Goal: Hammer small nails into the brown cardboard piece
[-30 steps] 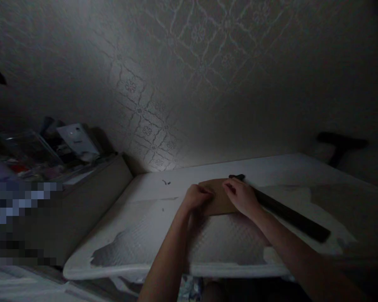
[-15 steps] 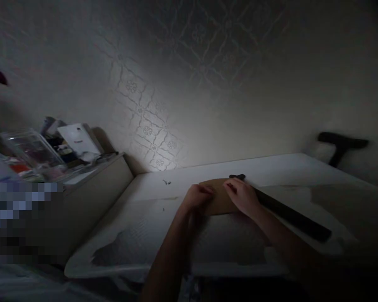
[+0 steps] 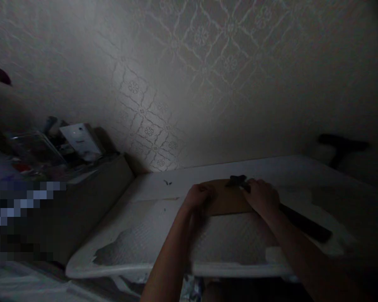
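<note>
A flat brown board point(image 3: 225, 201) lies on the white table. My left hand point(image 3: 198, 196) rests at its left part, fingers curled together; whatever they may pinch is too small and dark to make out. My right hand point(image 3: 262, 195) is closed around the neck of a dark hammer point(image 3: 305, 222), just behind its head. The hammer's head lies over the board's upper right edge, and its long black handle runs out past my hand to the lower right.
Several small dark pieces of hardware point(image 3: 167, 183) lie on the white table point(image 3: 151, 188) at the left. A cabinet point(image 3: 103, 184) beside it bears a white box point(image 3: 81, 140) and a clear plastic case point(image 3: 36, 149). A black T-shaped thing point(image 3: 342, 143) stands at the right. The patterned wall point(image 3: 208, 126) rises behind.
My right hand has moved right from the board onto the hammer and closed around it. More of the hammer's head shows. My left hand stays about where it was.
</note>
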The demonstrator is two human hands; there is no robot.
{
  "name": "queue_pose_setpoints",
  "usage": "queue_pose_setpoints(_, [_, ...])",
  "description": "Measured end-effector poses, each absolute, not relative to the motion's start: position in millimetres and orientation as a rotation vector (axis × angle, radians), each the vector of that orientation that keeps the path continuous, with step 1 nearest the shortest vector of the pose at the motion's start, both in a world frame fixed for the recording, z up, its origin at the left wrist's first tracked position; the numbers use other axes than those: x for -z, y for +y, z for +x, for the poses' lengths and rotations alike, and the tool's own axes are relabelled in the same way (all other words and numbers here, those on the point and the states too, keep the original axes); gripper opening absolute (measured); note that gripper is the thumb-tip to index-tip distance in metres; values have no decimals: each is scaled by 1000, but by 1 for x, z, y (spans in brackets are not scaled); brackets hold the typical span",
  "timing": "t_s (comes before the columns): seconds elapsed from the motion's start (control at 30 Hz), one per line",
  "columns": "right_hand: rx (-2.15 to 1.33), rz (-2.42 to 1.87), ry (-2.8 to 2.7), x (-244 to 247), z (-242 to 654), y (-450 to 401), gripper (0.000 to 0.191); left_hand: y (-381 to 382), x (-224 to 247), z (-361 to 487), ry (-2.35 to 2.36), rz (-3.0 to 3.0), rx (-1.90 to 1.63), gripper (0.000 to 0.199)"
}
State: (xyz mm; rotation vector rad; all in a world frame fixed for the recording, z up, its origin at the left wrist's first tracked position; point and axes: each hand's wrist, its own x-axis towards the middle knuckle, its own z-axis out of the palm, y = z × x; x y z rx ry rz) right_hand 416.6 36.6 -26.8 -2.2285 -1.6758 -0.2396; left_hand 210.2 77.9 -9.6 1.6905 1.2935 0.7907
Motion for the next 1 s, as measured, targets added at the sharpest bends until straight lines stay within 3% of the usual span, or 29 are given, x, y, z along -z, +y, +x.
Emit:
queue_pose_setpoints(0.17, [223, -2217, -1742, 28, 418, 39, 24, 83, 12, 210, 1354, 1633, -822, 15])
queue_pose_setpoints(0.33, [219, -2114, -1730, 26, 417, 40, 31, 82, 8, 208, 1267, 1551, -818, 13])
queue_pose_setpoints(0.67, [129, -1600, -2033, 19, 403, 30, 33, 76, -2, 205, 1209, 1469, -788, 16])
queue_pose_setpoints(1.0, [136, -1501, -2038, 18, 397, 26, 33, 80, 4, 201, 1179, 1530, -802, 15])
